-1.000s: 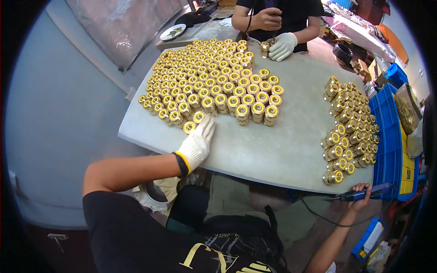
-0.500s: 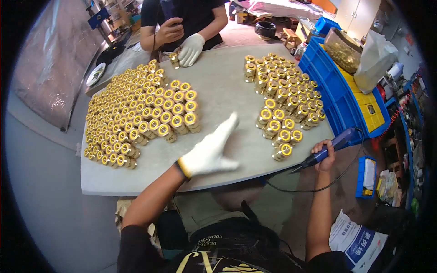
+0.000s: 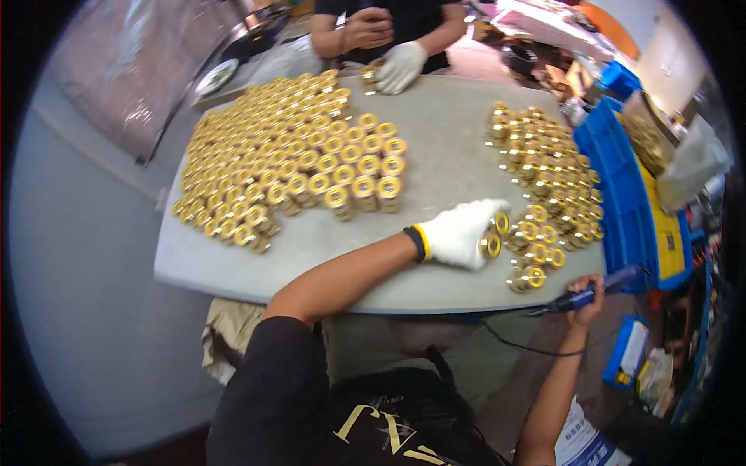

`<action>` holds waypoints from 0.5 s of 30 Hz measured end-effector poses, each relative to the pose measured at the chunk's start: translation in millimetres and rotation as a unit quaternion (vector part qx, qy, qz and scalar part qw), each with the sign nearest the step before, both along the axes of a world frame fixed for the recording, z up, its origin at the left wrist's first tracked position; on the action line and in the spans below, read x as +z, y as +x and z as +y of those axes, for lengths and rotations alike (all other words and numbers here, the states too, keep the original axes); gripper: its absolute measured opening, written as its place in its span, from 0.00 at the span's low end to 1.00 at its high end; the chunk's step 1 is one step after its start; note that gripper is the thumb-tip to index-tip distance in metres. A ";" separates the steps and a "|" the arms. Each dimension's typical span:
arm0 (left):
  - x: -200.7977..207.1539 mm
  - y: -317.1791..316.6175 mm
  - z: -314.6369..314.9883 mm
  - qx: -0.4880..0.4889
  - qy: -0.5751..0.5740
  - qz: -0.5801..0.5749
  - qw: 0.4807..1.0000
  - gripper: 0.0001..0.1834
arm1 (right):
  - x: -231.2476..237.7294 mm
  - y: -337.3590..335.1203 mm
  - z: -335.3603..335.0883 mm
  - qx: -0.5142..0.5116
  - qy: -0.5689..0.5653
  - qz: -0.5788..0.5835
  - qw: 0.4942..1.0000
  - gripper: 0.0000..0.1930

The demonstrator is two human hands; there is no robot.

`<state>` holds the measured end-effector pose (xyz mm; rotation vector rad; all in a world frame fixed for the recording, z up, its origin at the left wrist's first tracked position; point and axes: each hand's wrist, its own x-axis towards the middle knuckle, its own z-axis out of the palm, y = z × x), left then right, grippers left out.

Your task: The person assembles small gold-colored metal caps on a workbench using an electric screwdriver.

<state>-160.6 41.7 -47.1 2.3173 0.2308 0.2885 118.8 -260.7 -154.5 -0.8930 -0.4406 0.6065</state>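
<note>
My left hand (image 3: 460,235), in a white glove, is closed around brass fittings (image 3: 490,245) with yellow rings on top; two show beside the palm, and its fingertips are partly hidden. It is at the left edge of the right-hand group of upright fittings (image 3: 536,231). Bare, my right hand (image 3: 588,300) grips a blue corded electric screwdriver (image 3: 622,278) past the table's near right edge, its thin tip pointing left. A much larger block of the same fittings (image 3: 295,159) covers the table's left side.
Across the grey table (image 3: 443,124), a co-worker's gloved hand (image 3: 401,68) holds one fitting (image 3: 369,79); their other hand (image 3: 368,29) is raised around a tool. Blue crates (image 3: 610,186) line the right edge. A black cord (image 3: 528,349) hangs below the screwdriver.
My left hand has moved right across the table from open space and closed on fittings at the right group. The whole view has shifted; my right hand still grips the screwdriver.
</note>
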 end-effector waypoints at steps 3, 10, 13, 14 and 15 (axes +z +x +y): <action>18.6 -84.0 -7.0 -0.039 0.211 0.071 0.974 0.34 | -7.4 13.1 -1.1 0.015 0.007 -0.013 1.000 0.13; 31.6 -230.2 25.0 0.011 0.587 0.467 0.661 0.28 | -12.0 14.1 12.8 0.041 0.031 -0.017 0.999 0.12; 35.7 -229.7 17.1 0.027 0.638 0.487 0.595 0.31 | -17.3 11.4 12.7 0.037 0.036 -0.013 0.999 0.12; 28.8 -236.2 13.6 0.039 0.638 0.457 0.618 0.32 | -19.1 10.2 15.9 0.032 0.028 -0.013 0.999 0.12; 24.2 -240.0 7.9 0.050 0.639 0.420 0.642 0.34 | -16.5 8.9 14.4 0.023 0.019 -0.017 0.999 0.12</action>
